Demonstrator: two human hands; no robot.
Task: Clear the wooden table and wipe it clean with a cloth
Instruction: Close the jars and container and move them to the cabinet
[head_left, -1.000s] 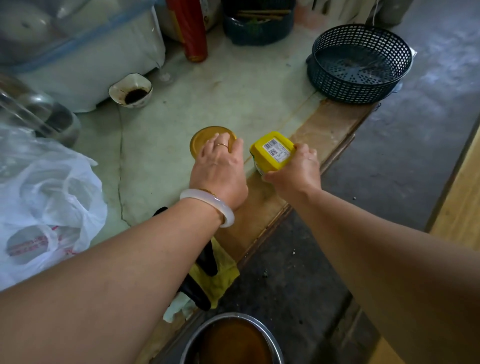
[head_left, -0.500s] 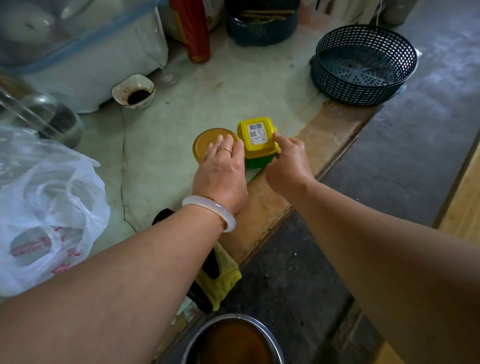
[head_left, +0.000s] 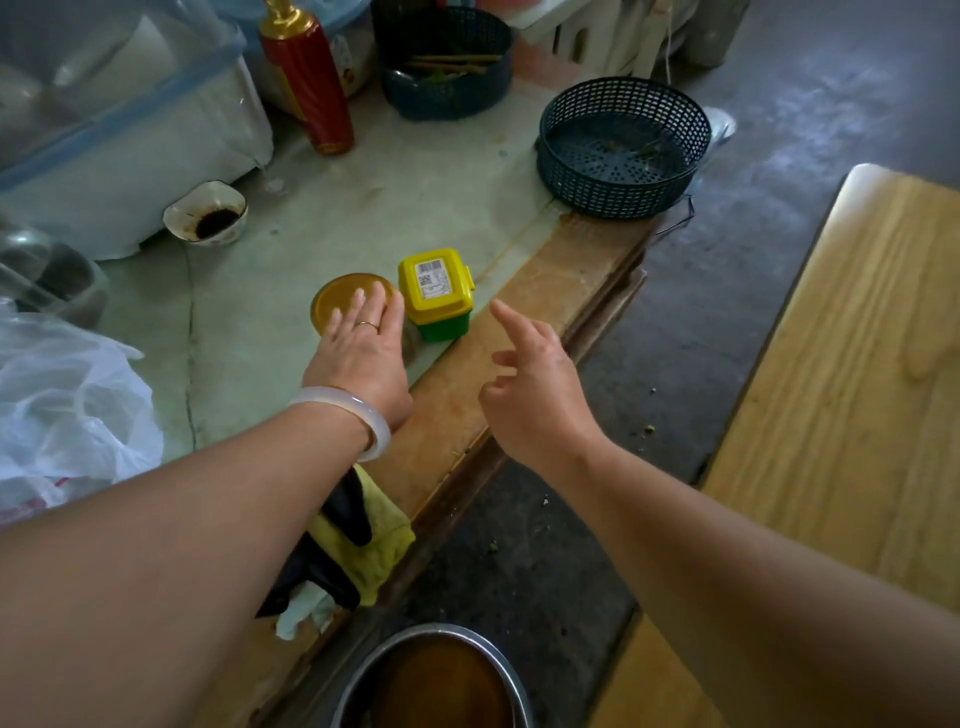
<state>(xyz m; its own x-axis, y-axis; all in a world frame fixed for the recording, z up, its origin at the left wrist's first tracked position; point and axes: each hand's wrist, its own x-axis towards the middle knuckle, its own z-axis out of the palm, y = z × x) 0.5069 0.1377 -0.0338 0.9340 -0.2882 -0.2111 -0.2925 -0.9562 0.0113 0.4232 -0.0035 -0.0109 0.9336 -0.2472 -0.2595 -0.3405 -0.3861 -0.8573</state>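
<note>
A yellow-lidded green tub with a barcode label stands on the pale counter top, next to a jar with a gold lid. My left hand lies flat with its fingertips on the gold lid, fingers spread. My right hand hovers open to the right of the tub, touching nothing, over the counter's wooden edge. A yellow cloth with a black piece hangs over that edge under my left forearm. The light wooden table is at the right.
A dark plastic basket sits at the counter's far corner, a second basket and a red bottle behind. A small bowl with dark sauce, a clear storage box and a white plastic bag are left. A steel bowl is below.
My right hand set the yellow-lidded tub down beside the gold-lidded jar and let go, pulling back to the right. My left hand's fingers have flattened on the lid.
</note>
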